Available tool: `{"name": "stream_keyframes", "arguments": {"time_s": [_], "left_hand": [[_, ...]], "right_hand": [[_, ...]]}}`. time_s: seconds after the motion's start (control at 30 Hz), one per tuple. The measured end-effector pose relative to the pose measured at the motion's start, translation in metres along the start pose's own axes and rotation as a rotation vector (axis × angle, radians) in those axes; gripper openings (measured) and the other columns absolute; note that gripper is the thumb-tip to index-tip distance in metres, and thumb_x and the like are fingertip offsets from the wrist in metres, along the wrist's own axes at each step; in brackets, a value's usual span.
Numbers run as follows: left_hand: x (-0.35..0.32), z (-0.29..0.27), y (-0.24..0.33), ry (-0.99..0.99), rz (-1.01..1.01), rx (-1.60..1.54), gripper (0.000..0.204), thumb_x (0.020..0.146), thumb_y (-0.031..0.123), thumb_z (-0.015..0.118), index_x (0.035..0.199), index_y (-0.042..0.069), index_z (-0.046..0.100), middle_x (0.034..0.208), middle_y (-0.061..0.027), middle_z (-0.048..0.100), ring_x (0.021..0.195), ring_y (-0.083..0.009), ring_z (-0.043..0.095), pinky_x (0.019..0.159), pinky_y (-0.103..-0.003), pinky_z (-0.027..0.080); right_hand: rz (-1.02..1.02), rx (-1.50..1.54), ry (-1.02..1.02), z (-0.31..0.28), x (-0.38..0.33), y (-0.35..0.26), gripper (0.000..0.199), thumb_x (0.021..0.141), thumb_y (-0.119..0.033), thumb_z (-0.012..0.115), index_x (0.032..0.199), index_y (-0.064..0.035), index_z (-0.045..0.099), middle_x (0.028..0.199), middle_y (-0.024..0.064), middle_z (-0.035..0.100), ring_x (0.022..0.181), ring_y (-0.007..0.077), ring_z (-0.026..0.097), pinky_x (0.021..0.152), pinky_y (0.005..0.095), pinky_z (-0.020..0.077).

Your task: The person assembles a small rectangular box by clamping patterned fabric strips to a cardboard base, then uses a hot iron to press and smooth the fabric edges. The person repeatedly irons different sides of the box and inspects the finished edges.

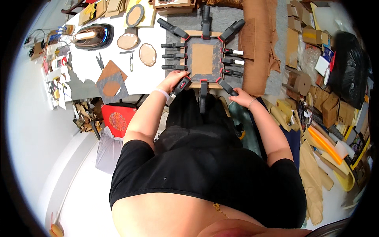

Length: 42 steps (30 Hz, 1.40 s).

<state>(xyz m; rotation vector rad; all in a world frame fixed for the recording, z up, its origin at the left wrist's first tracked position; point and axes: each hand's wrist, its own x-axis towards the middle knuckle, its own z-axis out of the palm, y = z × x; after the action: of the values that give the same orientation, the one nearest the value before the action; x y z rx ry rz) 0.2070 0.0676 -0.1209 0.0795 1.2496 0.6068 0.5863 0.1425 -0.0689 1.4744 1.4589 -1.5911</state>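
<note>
A square frame (202,59) lies flat on a grey mat (233,19) at the near edge of the counter (154,81), ringed on all four sides by black clamps with red jaws. Its middle is a bare tan panel.

The left hand (172,81) is at the frame's near left corner, its fingers wrapped around the handle of a clamp (179,87) that juts past the counter edge. The right hand (239,96) is at the near right corner, fingers closed on another clamp (228,87). A third clamp (203,94) hangs off the near edge between them.

Left of the frame, on white counter, lie three oval pads (147,54), small scissors (100,61) and a dark square board (111,82) with a round hole. Further left sits an iron (92,36). Open counter is scant around the frame; most lies to its left.

Right of the frame, brown cloth (256,47) drapes over the counter edge. Beyond it, the floor is crowded with cardboard boxes (331,106), a roll and a black bag (349,67); their contents cannot be made out.

The person's black top hides the floor below the frame. The fisheye rim cuts off the far counter.
</note>
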Motion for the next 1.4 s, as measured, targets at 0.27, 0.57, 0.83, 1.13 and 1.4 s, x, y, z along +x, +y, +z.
{"name": "stream_keyframes", "arguments": {"time_s": [0.27,0.57,0.83,1.13,1.4], "left_hand": [[-0.001,0.003,0.009,0.290,0.163,0.204,0.056,0.092,0.037,0.075,0.119,-0.011,0.064,0.102,-0.0117,0.073,0.084,-0.0165,0.067,0.075,-0.030,0.054],[-0.053,-0.034,-0.056,0.536,0.561,0.979,0.085,0.081,0.044,0.085,0.137,-0.011,0.054,0.125,-0.0285,0.067,0.114,-0.0353,0.068,0.097,-0.041,0.053],[-0.107,-0.073,-0.089,0.479,0.257,0.898,0.070,0.089,0.041,0.079,0.133,-0.009,0.059,0.124,-0.0259,0.069,0.115,-0.0346,0.068,0.100,-0.039,0.053],[-0.214,-0.150,-0.242,0.729,0.306,0.289,0.029,0.096,0.023,0.073,0.115,0.001,0.075,0.099,-0.0083,0.076,0.089,-0.0145,0.067,0.080,-0.029,0.053],[-0.274,-0.123,-0.391,0.842,-0.153,0.182,0.033,0.083,0.029,0.088,0.079,-0.001,0.074,0.073,-0.0054,0.070,0.066,-0.0132,0.061,0.062,-0.031,0.048]], "right_hand": [[-0.141,-0.155,0.198,0.022,0.023,-0.005,0.066,0.084,-0.043,0.074,0.127,0.0042,0.059,0.115,0.0259,0.070,0.110,0.0387,0.067,0.096,0.0427,0.0513],[-0.137,-0.196,0.199,0.024,0.036,-0.008,0.058,0.084,-0.043,0.073,0.120,0.0017,0.063,0.111,0.0259,0.071,0.108,0.0404,0.068,0.095,0.0431,0.0518],[-0.183,-0.213,0.271,0.031,0.032,-0.013,0.054,0.083,-0.042,0.070,0.118,-0.0007,0.067,0.109,0.0263,0.072,0.107,0.0411,0.068,0.095,0.0449,0.0522],[-0.151,-0.316,0.291,0.035,0.034,-0.014,0.055,0.083,-0.044,0.068,0.122,-0.0043,0.068,0.112,0.0257,0.072,0.110,0.0412,0.068,0.097,0.0462,0.0518],[-0.185,-0.296,0.325,0.023,0.045,0.001,0.057,0.083,-0.043,0.069,0.122,-0.0025,0.068,0.114,0.0265,0.071,0.111,0.0403,0.068,0.098,0.0443,0.0515]]}}
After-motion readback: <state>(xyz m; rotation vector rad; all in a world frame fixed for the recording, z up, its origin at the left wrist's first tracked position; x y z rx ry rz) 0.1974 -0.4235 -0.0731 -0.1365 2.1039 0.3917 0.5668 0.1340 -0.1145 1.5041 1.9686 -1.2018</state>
